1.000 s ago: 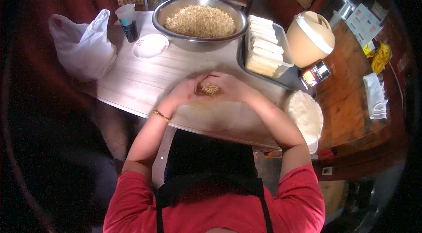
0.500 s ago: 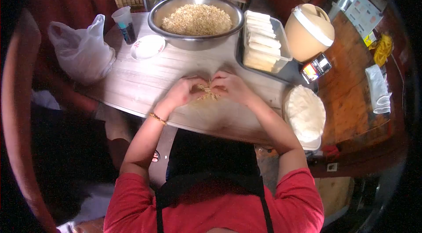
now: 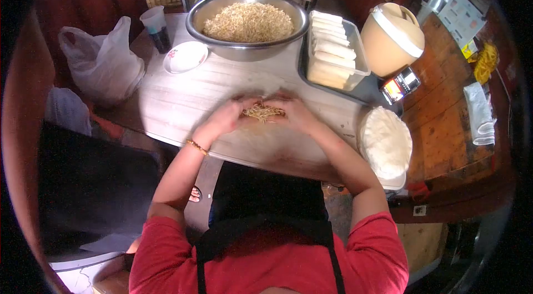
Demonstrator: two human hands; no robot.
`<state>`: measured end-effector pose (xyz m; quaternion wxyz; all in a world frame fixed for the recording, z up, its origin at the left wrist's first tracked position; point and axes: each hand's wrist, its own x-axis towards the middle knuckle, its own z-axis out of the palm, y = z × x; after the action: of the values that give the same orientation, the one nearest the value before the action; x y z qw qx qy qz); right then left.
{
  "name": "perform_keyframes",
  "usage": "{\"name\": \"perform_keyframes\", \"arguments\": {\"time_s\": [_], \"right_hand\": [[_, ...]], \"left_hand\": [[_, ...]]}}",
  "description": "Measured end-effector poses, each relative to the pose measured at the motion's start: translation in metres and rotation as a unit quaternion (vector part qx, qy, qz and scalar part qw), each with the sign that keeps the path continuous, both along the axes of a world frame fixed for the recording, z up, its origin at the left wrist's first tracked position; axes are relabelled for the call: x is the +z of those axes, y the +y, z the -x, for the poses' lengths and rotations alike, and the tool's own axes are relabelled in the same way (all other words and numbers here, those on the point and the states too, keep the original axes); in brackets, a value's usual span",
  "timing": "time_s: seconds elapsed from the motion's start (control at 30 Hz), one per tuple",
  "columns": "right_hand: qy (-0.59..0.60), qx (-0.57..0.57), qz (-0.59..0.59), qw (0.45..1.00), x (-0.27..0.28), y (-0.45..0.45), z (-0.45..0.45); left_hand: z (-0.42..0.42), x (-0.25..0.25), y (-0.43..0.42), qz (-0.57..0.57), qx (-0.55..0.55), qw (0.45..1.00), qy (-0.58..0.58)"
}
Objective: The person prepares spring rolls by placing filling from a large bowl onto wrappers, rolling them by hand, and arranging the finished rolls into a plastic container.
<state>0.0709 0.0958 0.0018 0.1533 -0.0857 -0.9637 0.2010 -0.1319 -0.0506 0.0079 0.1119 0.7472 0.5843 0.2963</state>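
Note:
My left hand point(image 3: 226, 117) and my right hand point(image 3: 293, 113) curl in from either side around a small heap of shredded filling point(image 3: 263, 113) near the front of the pale table. Fingers of both hands press on the filling's ends and far side. A thin pale wrapper seems to lie under it, but its outline is hard to make out. Beyond my hands stands a steel bowl point(image 3: 247, 46) heaped with the same filling point(image 3: 248, 22). White rolls point(image 3: 332, 44) lie in a row in a clear plastic box point(image 3: 361, 66). A stack of round wrappers point(image 3: 386, 141) is by my right forearm.
A white plate point(image 3: 186, 57) and a plastic cup point(image 3: 156, 28) stand left of the bowl, with a white plastic bag point(image 3: 102, 63) at the left edge. A beige jug point(image 3: 392, 40) and a phone point(image 3: 400, 85) are at the right. A person's foot point(image 3: 195, 194) shows below the table.
Both hands have moved slightly apart, and the filling between them now lies in a wider strip. At the lower left, the dark shape beside the table has shifted, showing a light surface.

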Motion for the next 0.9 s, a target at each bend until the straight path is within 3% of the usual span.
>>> {"name": "perform_keyframes", "arguments": {"time_s": [0.17,0.23,0.3,0.33,0.4,0.47,0.53,0.63,0.77,0.83,0.9], "right_hand": [[0.037,0.046,-0.009,0.998,0.021,-0.005,0.002],[0.034,0.008,-0.071,0.997,0.038,-0.017,0.002],[0.024,0.023,-0.084,0.996,0.048,-0.024,0.005],[0.016,0.037,-0.098,0.994,0.051,-0.026,0.007],[0.011,0.047,-0.113,0.992,0.053,-0.028,0.012],[0.007,0.058,-0.129,0.99,0.052,-0.025,0.017],[0.054,0.099,-0.061,0.992,0.048,-0.019,0.023],[0.077,0.115,0.028,0.99,0.059,-0.017,0.024],[0.05,0.092,0.096,0.99,0.076,-0.014,0.022],[0.044,0.06,0.151,0.986,0.083,-0.011,0.021],[0.032,0.039,0.148,0.988,0.095,-0.004,0.023]], "left_hand": [[0.002,0.011,-0.009,0.003,-0.019,1.0,-0.002],[0.001,0.023,-0.016,-0.009,-0.032,0.999,-0.028],[0.004,0.03,-0.021,0.143,-0.023,0.96,-0.24],[0.006,0.029,-0.02,0.143,-0.023,0.96,-0.24],[0.014,0.025,-0.016,0.039,-0.019,0.978,-0.203],[0.021,0.024,-0.009,0.023,0.003,0.969,-0.244],[0.029,0.017,0.004,-0.049,0.027,0.957,-0.284],[0.04,0.008,0.019,-0.044,0.093,0.933,-0.344],[0.043,-0.006,0.031,-0.125,0.116,0.911,-0.375],[0.042,-0.009,0.027,-0.13,0.209,0.932,-0.267],[0.043,-0.01,0.026,-0.159,0.216,0.931,-0.25]]}}
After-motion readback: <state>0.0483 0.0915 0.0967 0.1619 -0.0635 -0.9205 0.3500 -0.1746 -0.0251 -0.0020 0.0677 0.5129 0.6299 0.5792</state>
